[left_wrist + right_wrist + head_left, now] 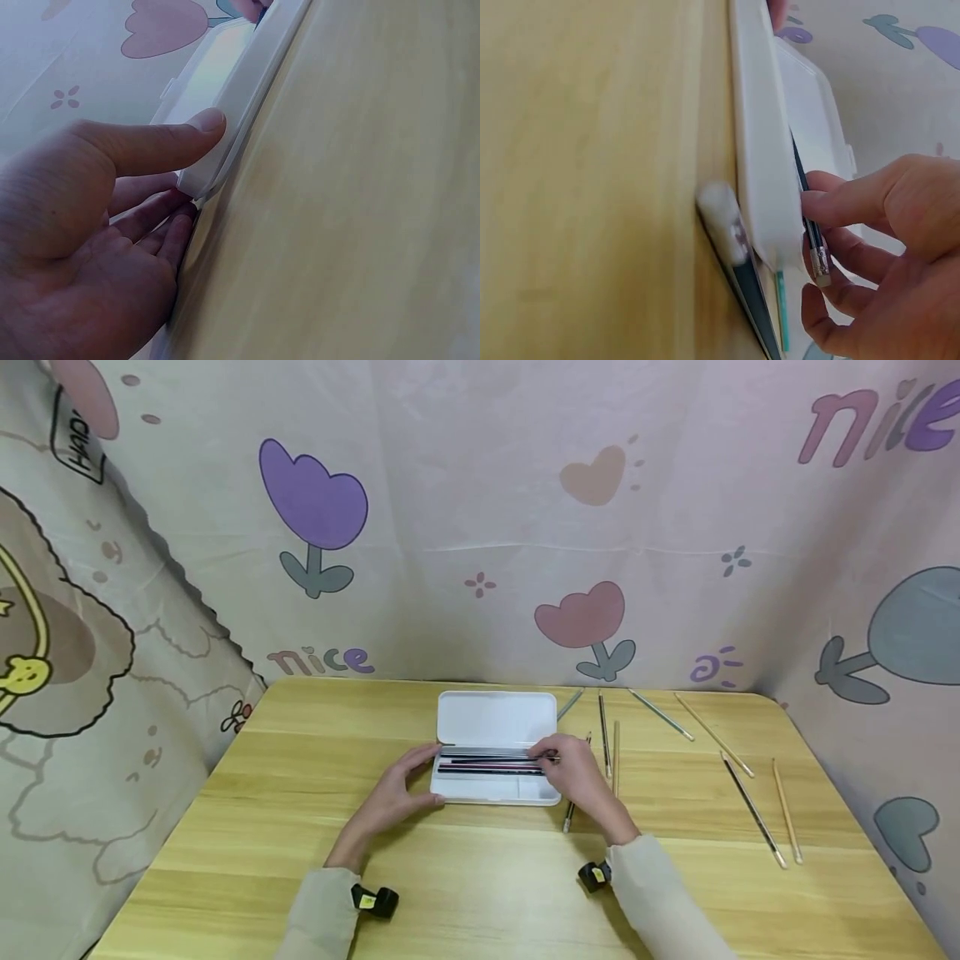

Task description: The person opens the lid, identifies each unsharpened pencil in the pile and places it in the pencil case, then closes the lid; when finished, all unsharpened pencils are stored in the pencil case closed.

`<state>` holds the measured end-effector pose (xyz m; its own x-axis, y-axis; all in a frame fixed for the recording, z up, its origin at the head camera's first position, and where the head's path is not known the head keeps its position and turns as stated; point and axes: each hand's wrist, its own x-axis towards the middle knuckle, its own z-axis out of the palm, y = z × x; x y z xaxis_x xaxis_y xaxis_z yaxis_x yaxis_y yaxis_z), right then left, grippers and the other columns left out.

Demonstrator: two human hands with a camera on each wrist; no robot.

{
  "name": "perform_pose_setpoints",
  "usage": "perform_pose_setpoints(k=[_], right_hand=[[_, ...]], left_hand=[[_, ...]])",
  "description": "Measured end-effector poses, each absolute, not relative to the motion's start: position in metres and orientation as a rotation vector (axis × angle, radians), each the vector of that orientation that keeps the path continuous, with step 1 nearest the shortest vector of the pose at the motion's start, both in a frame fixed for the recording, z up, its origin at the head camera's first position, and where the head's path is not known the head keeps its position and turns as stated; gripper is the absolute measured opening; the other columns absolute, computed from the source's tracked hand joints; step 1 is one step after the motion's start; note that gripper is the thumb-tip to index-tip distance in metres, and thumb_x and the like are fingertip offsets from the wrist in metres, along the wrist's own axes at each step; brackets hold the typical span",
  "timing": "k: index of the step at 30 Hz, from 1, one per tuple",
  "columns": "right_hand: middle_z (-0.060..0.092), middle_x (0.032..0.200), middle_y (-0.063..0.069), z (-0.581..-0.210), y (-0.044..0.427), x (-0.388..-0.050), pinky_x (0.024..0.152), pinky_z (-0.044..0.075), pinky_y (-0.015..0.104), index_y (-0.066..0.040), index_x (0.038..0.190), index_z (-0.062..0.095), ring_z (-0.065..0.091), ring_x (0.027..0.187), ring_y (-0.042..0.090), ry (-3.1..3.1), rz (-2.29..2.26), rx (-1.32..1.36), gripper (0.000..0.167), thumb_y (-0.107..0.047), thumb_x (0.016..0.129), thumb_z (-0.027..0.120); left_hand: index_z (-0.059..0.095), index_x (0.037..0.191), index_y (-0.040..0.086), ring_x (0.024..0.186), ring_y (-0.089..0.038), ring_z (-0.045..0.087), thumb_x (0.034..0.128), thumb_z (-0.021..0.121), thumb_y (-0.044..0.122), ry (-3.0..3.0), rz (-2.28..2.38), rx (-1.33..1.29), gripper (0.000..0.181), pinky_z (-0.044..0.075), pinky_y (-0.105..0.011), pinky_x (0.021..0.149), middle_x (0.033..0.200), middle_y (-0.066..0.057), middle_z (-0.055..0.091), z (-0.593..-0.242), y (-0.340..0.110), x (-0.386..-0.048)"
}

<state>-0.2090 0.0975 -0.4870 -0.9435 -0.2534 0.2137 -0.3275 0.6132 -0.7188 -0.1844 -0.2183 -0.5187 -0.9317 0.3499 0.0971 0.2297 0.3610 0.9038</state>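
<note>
A white pencil case (495, 790) lies with its lid raised at the back, several dark pencils (487, 768) inside it. My left hand (392, 797) grips the case's left end; in the left wrist view the thumb lies along the wall and the fingers bend round the corner. Over the case's right end, my right hand (573, 768) pinches a dark pencil between thumb and fingers. The right wrist view shows that pencil (810, 217) with its metal band and pale eraser end pointing out past the case. Its far part is hidden by the case wall.
Right of the case, several loose pencils lie spread out: a dark one (753, 810), a yellow one (786, 810), a natural wood one (712, 733) and a teal one (660, 714). Another dark pencil (569, 817) is partly under the right hand. Printed cloth (450, 527) hangs behind the table.
</note>
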Motion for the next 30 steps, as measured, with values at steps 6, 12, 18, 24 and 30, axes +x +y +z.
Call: perform_pose_setpoints(k=[6, 12, 18, 24, 30], right_hand=[[0.076, 0.100, 0.009, -0.490, 0.089, -0.212, 0.078, 0.062, 0.038, -0.004, 0.096, 0.080, 0.071, 0.096, 0.025, -2.733, 1.214, 0.523, 0.021, 0.013, 0.086, 0.072], [0.077, 0.098, 0.006, -0.488, 0.084, -0.210, 0.086, 0.058, 0.045, -0.005, 0.096, 0.081, 0.069, 0.098, 0.027, -2.737, 1.109, 0.553, 0.021, 0.010, 0.084, 0.074], [0.076, 0.096, 0.007, -0.489, 0.082, -0.210, 0.088, 0.057, 0.046, -0.004, 0.097, 0.080, 0.069, 0.094, 0.026, -2.725, 1.123, 0.545, 0.019, 0.010, 0.085, 0.074], [0.074, 0.099, 0.008, -0.487, 0.087, -0.205, 0.085, 0.061, 0.040, -0.004, 0.099, 0.077, 0.070, 0.092, 0.023, -2.704, 1.239, 0.502, 0.018, 0.009, 0.087, 0.072], [0.072, 0.096, 0.006, -0.479, 0.103, -0.195, 0.067, 0.056, 0.025, -0.003, 0.102, 0.075, 0.063, 0.087, 0.018, -2.663, 1.320, 0.490, 0.014, 0.004, 0.090, 0.071]], left_hand=[[0.042, 0.154, 0.001, 0.145, -0.042, 0.039, 0.0796, 0.086, 0.006, 2.473, 1.650, 0.528, 0.086, 0.030, -0.052, 0.121, 0.160, -0.020, 0.037, -0.518, -0.216, -0.182], [0.041, 0.156, 0.004, 0.146, -0.038, 0.038, 0.0801, 0.085, 0.007, 2.482, 1.621, 0.486, 0.088, 0.030, -0.047, 0.122, 0.161, -0.017, 0.036, -0.517, -0.215, -0.183], [0.041, 0.155, 0.003, 0.146, -0.039, 0.038, 0.0807, 0.085, 0.007, 2.483, 1.617, 0.492, 0.087, 0.029, -0.048, 0.122, 0.161, -0.016, 0.037, -0.517, -0.216, -0.184], [0.043, 0.154, 0.002, 0.146, -0.041, 0.037, 0.0806, 0.085, 0.006, 2.484, 1.632, 0.503, 0.085, 0.028, -0.051, 0.122, 0.160, -0.019, 0.038, -0.518, -0.216, -0.183], [0.043, 0.154, 0.001, 0.145, -0.042, 0.038, 0.0808, 0.084, 0.005, 2.478, 1.647, 0.518, 0.084, 0.029, -0.051, 0.122, 0.159, -0.020, 0.038, -0.517, -0.219, -0.183]])
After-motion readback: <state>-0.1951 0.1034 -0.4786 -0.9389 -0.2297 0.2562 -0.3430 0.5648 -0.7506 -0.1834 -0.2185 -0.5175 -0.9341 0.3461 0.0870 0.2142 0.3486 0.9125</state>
